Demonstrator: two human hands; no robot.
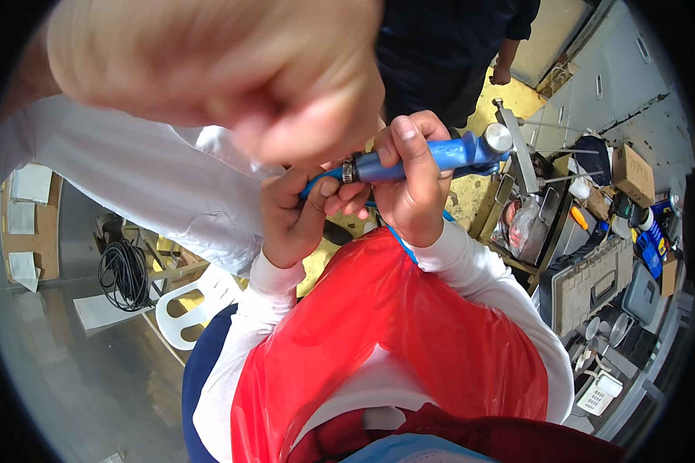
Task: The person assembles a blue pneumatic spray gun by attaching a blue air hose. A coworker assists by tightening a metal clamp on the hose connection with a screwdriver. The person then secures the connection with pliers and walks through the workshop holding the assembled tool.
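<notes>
My right hand [415, 189] is wrapped round the body of a shiny blue hand tool [452, 154] with a round silver knob at its far end; its exact kind is unclear. A ridged metal hose clamp [349, 170] circles the tool's near end, where a thin blue hose [314, 185] enters. My left hand [293, 220] pinches this hose just beside the clamp. Another person's closed hand [232, 77], large and blurred, hangs over the clamp from the upper left and hides part of that area. Whether it touches the tool or holds something cannot be told.
A person in white stands at the left, another in dark clothes [448, 54] beyond. On the right are a toolbox [590, 282], a cardboard box [633, 176], an orange-handled tool [579, 217] and metal rods. A white plastic chair [197, 305] and coiled black cable [124, 274] lie left.
</notes>
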